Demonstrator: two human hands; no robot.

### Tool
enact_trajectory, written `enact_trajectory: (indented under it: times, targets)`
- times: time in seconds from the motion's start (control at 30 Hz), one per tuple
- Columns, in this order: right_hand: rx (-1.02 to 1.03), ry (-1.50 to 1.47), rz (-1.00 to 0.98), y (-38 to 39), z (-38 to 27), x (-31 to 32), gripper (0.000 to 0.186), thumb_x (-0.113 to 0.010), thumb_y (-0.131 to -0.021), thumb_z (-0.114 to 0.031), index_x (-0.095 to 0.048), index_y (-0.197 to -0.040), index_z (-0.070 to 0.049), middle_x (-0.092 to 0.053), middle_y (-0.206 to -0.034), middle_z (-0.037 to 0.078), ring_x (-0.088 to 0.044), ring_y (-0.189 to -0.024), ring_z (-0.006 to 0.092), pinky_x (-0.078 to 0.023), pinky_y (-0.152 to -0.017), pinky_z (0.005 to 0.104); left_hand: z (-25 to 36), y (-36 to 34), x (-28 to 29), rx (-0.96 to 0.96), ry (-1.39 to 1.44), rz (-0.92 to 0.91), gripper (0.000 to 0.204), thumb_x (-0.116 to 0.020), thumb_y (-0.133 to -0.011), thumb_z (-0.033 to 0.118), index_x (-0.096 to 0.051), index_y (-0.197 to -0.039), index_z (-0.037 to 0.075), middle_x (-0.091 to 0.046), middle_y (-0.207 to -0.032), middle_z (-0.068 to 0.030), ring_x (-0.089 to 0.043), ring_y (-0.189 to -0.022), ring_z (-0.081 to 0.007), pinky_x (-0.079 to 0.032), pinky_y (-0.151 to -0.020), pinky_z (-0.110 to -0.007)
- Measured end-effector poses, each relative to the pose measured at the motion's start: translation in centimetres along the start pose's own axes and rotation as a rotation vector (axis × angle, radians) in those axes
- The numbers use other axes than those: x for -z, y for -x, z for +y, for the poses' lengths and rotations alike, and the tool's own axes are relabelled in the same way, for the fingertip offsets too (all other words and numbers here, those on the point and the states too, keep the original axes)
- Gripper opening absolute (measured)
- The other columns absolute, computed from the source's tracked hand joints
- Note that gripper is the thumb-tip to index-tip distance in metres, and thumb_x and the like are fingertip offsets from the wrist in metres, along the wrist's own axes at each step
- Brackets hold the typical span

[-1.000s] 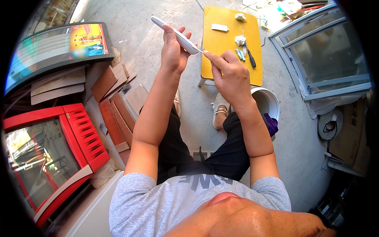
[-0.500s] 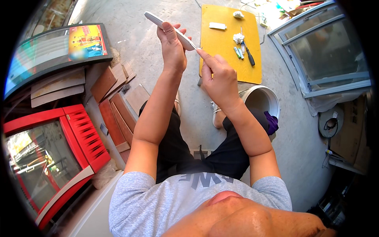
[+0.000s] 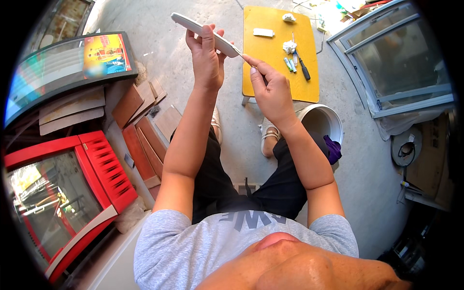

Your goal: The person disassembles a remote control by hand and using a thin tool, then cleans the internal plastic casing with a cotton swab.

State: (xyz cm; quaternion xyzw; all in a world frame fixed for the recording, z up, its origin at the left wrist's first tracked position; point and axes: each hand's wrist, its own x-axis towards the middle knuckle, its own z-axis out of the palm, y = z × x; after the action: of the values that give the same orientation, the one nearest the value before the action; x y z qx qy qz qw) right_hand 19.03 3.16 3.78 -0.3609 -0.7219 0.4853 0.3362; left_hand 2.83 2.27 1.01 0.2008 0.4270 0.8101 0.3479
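My left hand (image 3: pixel 208 65) grips a long, slim white handheld device (image 3: pixel 183 21), tilted with its lower end toward the right. My right hand (image 3: pixel 271 96) has its fingers closed on a thin tool (image 3: pixel 241 56) meeting that lower end; most of the tool is hidden. Beyond both hands, a yellow stool (image 3: pixel 266 17) holds a small white rectangular piece (image 3: pixel 263 32), two crumpled white wads (image 3: pixel 289 47), small green-and-white cylinders (image 3: pixel 290 65) like batteries, and a screwdriver (image 3: pixel 304 71) with a black handle.
A white bucket (image 3: pixel 331 116) with purple cloth (image 3: pixel 332 147) stands by my right leg. Framed glass panels (image 3: pixel 396 63) lean at right. Left are loose boards (image 3: pixel 142 145), a red glass-doored cabinet (image 3: pixel 104 164) and a dark-framed display panel (image 3: pixel 58 72).
Both hands and the white device have shifted slightly left, and the device has risen a little. My right index finger remains by the device's lower end.
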Motion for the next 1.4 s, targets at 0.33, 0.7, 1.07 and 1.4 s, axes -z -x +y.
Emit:
enact_trajectory:
  times: [0.33, 0.7, 1.07, 1.4]
  targets:
    - [0.116, 0.170, 0.081, -0.7, -1.3, 3.2, 0.030, -0.060, -0.097, -0.010, -0.073, -0.124, -0.010, -0.074, -0.092, 0.016, -0.065, -0.067, 0.0235, -0.053, -0.066, 0.0351, 0.8, 0.1, 0.8, 0.271, -0.044, -0.271, 0.091, -0.075, -0.091, 0.009, -0.014, -0.158, 0.011, -0.041, -0.149, -0.0195, -0.051, -0.136, -0.0314, -0.054, -0.102, -0.054]
    - [0.314, 0.234, 0.130, -0.9, -0.6, 3.0, 0.029, -0.062, -0.096, -0.010, -0.074, -0.122, -0.011, -0.074, -0.095, 0.017, -0.072, -0.080, 0.0309, -0.056, -0.072, 0.0376, 0.9, 2.0, -0.9, 0.404, -0.139, -0.419, 0.101, -0.082, -0.083, 0.014, -0.017, -0.161, 0.010, -0.043, -0.152, -0.0195, -0.048, -0.138, -0.0330, -0.048, -0.106, -0.052]
    - [0.302, 0.396, 0.097, -0.5, -0.8, 2.8, 0.027, -0.062, -0.094, -0.009, -0.073, -0.119, -0.009, -0.072, -0.092, 0.017, -0.071, -0.075, 0.0315, -0.056, -0.068, 0.0396, 0.3, 1.7, -0.3, 0.383, -0.133, -0.421, 0.084, -0.074, -0.094, 0.017, -0.021, -0.159, 0.010, -0.044, -0.151, -0.0176, -0.055, -0.131, -0.0277, -0.053, -0.100, -0.048]
    - [0.164, 0.095, 0.126, -0.4, -0.8, 2.2, 0.027, -0.061, -0.094, -0.007, -0.075, -0.118, -0.007, -0.074, -0.090, 0.019, -0.072, -0.075, 0.0312, -0.056, -0.069, 0.0363, 0.1, 1.6, 0.0, 0.342, -0.213, -0.389, 0.085, -0.077, -0.091, 0.016, -0.024, -0.158, 0.013, -0.046, -0.149, -0.0164, -0.054, -0.131, -0.0267, -0.051, -0.103, -0.046]
